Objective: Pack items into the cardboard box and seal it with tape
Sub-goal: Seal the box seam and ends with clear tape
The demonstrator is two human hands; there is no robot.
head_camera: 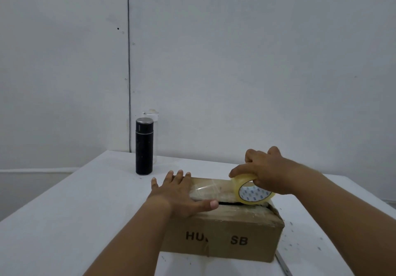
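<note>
Cardboard box, on the white table: the left hand lies flat on its taped top, fingers straight. At its 3 o'clock the right hand grips the tape roll, which touches the box top. A black flask stands at the box's 11 o'clock.

The white table carries a cardboard box, which sits flat on the tabletop directly beneath the left hand and the right hand. Beyond the left hand's fingertips and slightly to its left, a black flask stands upright on the table, with a clear bottle just behind it. Under the right forearm, by the box's near right corner, lies a thin grey strip among small dark specks.
</note>
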